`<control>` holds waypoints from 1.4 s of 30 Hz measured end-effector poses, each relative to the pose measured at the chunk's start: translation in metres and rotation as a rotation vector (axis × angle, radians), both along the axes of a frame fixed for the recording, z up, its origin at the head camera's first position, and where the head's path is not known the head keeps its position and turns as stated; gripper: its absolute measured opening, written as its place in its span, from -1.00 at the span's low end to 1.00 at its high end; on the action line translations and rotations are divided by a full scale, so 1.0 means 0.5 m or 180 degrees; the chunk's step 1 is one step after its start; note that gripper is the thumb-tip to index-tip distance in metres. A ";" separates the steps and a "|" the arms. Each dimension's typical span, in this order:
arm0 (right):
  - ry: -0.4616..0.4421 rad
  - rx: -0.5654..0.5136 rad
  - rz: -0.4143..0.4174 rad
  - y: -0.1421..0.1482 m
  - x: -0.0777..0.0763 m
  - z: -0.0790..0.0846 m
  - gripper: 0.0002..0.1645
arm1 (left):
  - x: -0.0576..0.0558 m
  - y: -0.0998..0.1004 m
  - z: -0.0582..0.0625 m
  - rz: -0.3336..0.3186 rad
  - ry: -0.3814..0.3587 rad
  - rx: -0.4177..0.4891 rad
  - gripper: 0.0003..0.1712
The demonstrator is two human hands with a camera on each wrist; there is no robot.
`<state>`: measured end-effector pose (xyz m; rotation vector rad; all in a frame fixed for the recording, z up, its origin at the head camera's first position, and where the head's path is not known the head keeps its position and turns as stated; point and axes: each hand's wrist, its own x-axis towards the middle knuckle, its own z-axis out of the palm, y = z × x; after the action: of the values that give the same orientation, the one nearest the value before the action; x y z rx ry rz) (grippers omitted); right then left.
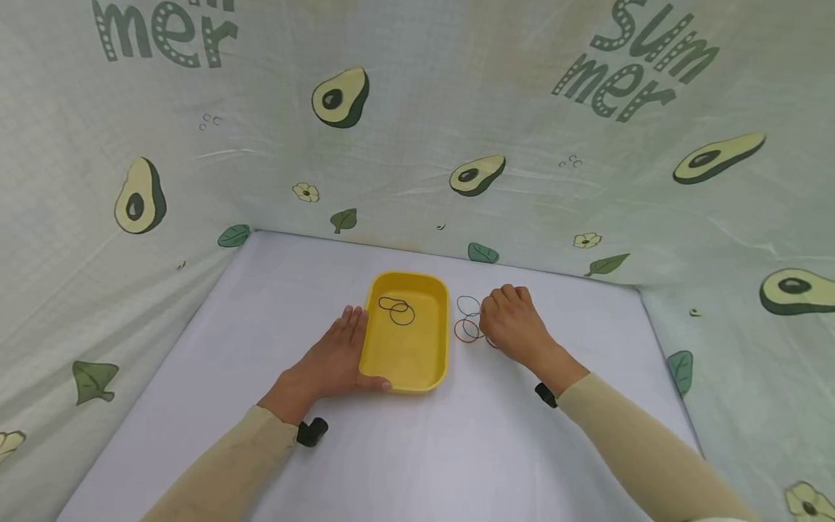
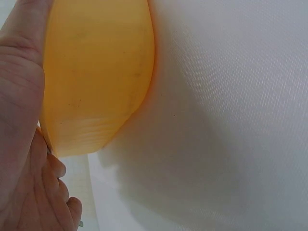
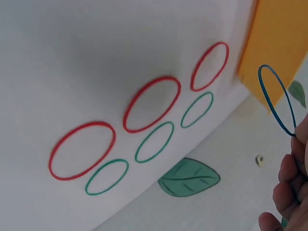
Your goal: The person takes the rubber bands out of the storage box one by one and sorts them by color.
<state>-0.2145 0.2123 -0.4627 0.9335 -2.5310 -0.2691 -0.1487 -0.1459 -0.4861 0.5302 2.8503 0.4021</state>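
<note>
My left hand (image 1: 331,357) lies along the left side of a yellow tray (image 1: 407,361), fingers straight against the outer wall and thumb across the near rim. Two dark rubber bands (image 1: 401,324) lie in the tray, overlapping. To the right of it, my right hand (image 1: 514,322) pinches a blue rubber band (image 3: 271,109), which hangs from the fingertips above the table in the right wrist view. Under this hand, three red rubber bands (image 3: 179,91) and three smaller green rubber bands (image 3: 173,132) lie on the table in two rows. In the head view the hand hides most of them.
A white table (image 1: 450,464) bears everything. Cloth walls (image 1: 404,138) printed with avocados and leaves rise behind it and on both sides. A dark wrist camera (image 1: 313,432) sits at the left wrist, another (image 1: 545,395) at the right.
</note>
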 end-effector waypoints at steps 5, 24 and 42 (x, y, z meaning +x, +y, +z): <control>-0.0157 -0.0093 0.0078 -0.003 0.032 -0.037 -0.75 | -0.001 -0.001 -0.001 0.0007 -0.0007 0.0001 0.70; -0.0341 -0.0027 0.0092 -0.016 0.038 -0.115 -0.74 | -0.002 -0.001 -0.005 0.0022 -0.0035 0.0001 0.70; -0.0339 -0.0147 -0.0044 -0.014 0.028 -0.115 -0.79 | -0.002 0.002 -0.006 0.0007 -0.0003 0.0005 0.72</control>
<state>-0.2007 0.2052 -0.5201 0.9359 -2.6296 -0.1683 -0.1498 -0.1450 -0.4892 0.5269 2.8501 0.4047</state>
